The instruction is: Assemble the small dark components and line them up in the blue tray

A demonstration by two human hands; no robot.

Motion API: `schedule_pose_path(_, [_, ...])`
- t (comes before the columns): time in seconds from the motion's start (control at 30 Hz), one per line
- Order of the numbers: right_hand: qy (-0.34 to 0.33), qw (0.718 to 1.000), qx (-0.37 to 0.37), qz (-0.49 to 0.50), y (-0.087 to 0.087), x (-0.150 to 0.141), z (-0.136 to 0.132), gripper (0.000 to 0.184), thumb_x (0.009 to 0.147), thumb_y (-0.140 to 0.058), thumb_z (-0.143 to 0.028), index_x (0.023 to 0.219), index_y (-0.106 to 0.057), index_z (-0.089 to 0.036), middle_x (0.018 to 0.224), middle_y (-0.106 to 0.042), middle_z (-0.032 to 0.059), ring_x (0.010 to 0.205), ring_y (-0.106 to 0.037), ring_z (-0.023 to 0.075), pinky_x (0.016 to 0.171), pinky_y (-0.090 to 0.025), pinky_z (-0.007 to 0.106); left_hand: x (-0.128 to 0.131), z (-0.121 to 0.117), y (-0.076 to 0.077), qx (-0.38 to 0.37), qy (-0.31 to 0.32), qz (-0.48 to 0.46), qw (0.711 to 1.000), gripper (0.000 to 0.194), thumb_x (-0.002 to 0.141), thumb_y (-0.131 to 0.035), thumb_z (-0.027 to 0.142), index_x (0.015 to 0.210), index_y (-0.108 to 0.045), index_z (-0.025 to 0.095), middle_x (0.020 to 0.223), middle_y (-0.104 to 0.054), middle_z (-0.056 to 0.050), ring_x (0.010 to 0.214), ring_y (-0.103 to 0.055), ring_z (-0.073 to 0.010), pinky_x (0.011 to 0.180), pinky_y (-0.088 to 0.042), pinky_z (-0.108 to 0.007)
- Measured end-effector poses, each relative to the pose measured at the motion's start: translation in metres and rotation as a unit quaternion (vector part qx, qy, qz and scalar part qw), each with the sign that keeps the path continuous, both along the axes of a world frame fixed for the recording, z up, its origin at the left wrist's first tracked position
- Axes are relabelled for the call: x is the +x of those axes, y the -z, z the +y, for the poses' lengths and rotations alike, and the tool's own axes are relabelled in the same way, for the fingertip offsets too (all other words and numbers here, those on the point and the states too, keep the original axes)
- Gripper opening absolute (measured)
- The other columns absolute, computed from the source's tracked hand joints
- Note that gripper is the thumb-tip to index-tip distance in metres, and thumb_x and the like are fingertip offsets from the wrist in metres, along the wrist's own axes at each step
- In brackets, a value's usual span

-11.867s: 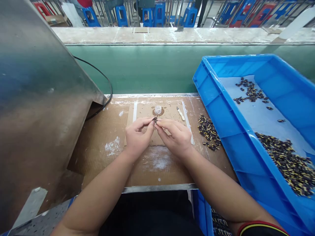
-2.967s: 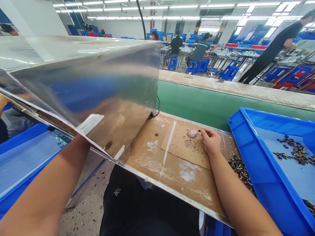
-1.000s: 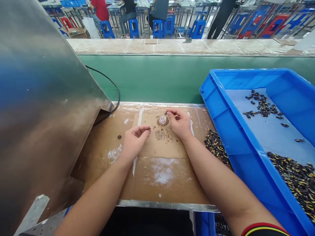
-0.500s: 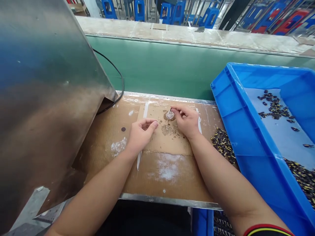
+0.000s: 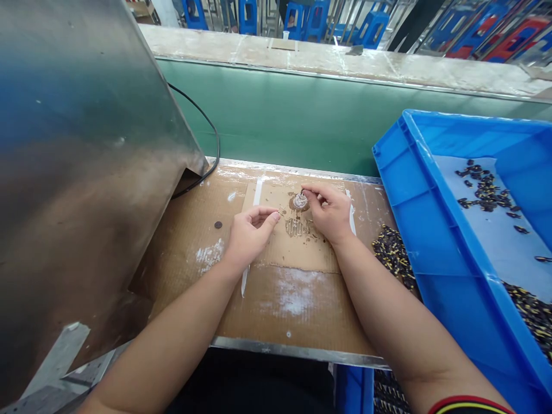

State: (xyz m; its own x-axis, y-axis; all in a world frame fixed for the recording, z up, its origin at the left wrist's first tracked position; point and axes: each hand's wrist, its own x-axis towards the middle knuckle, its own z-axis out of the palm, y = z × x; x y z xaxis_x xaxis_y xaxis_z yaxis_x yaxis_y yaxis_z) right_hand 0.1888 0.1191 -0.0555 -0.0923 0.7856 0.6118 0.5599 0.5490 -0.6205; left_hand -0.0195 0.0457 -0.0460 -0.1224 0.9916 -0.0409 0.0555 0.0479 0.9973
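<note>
My right hand [image 5: 330, 214] is pinched on a small dark part, holding its tip against a pale blob of paste [image 5: 299, 201] on the cardboard pad [image 5: 297, 247]. My left hand [image 5: 250, 233] rests on the pad just left of it, fingers curled with thumb and forefinger close together; whether anything is between them I cannot make out. A small dark disc [image 5: 218, 225] lies on the cardboard further left.
A heap of small black-and-yellow parts [image 5: 392, 256] lies right of the pad. A blue crate [image 5: 435, 241] holding more such parts stands at the right. A slanted metal housing [image 5: 86, 161] with a black cable [image 5: 207, 144] fills the left. A green conveyor belt [image 5: 293, 121] runs behind.
My right hand has stayed at the paste blob with the small part. My left hand has edged slightly toward the blob. The view shifted a little.
</note>
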Motion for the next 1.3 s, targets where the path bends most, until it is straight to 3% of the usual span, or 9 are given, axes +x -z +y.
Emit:
schedule_pose_path(0.43, [-0.015,1.000,0.025,0.006,-0.002,-0.001,-0.001,0.015,0.100,-0.066,-0.025,0.105,-0.080,-0.027,0.102,-0.082,0.0026,0.081,-0.071,0.0175,0.073,-0.058,0.034,0.000,-0.002,-0.007,0.013,-0.006,0.017,1.000,0.024,0.087,-0.078,0.041,0.095,-0.082,0.019,0.094,-0.081,-0.008,0.087,-0.074,-0.0211,0.085,-0.060,-0.035])
schedule_pose_path(0.73, [0.028,0.999,0.011,0.043,0.001,0.000,0.000,0.014,0.098,-0.067,-0.028,0.105,-0.080,-0.024,0.097,-0.081,0.0022,0.066,-0.063,0.0136,0.065,-0.053,0.031,0.000,-0.001,-0.003,-0.014,-0.006,-0.042,0.999,0.028,0.085,-0.081,0.041,0.095,-0.079,0.016,0.093,-0.080,-0.010,0.089,-0.076,-0.0223,0.073,-0.061,-0.030])
schedule_pose_path(0.9, [0.048,0.997,-0.029,0.059,0.001,-0.001,0.000,0.017,0.096,-0.067,-0.033,0.103,-0.079,-0.022,0.094,-0.080,0.0031,0.066,-0.064,0.0133,0.063,-0.052,0.030,0.001,0.002,-0.005,-0.037,-0.028,-0.161,0.986,0.028,0.077,-0.089,0.036,0.089,-0.076,0.014,0.088,-0.079,-0.010,0.085,-0.076,-0.0183,0.077,-0.060,-0.028])
schedule_pose_path(1.07, [0.064,0.986,-0.053,0.148,-0.002,-0.004,0.001,0.017,0.091,-0.071,-0.036,0.092,-0.074,-0.020,0.085,-0.076,0.0035,0.069,-0.066,0.0141,0.063,-0.055,0.029,0.000,0.006,-0.013,-0.109,-0.036,-0.353,0.929,0.026,0.070,-0.093,0.022,0.085,-0.074,0.013,0.094,-0.079,-0.010,0.091,-0.076,-0.0148,0.090,-0.060,-0.026])
schedule_pose_path(1.2, [0.062,0.968,-0.077,0.231,-0.014,-0.006,-0.005,0.016,0.088,-0.072,-0.036,0.087,-0.069,-0.020,0.078,-0.073,0.0021,0.067,-0.068,0.0146,0.065,-0.060,0.030,-0.001,0.005,-0.019,-0.112,-0.036,-0.384,0.916,0.024,0.072,-0.092,0.019,0.086,-0.073,0.015,0.097,-0.080,-0.007,0.090,-0.075,-0.0122,0.091,-0.059,-0.023])
schedule_pose_path(1.3, [0.021,0.951,-0.115,0.285,-0.030,-0.008,-0.018,0.014,0.089,-0.074,-0.034,0.091,-0.069,-0.021,0.076,-0.072,0.0003,0.063,-0.067,0.0128,0.061,-0.060,0.028,0.000,0.001,-0.023,-0.099,-0.029,-0.400,0.911,0.028,0.068,-0.096,0.022,0.081,-0.072,0.017,0.096,-0.080,-0.006,0.087,-0.075,-0.0114,0.086,-0.060,-0.020])
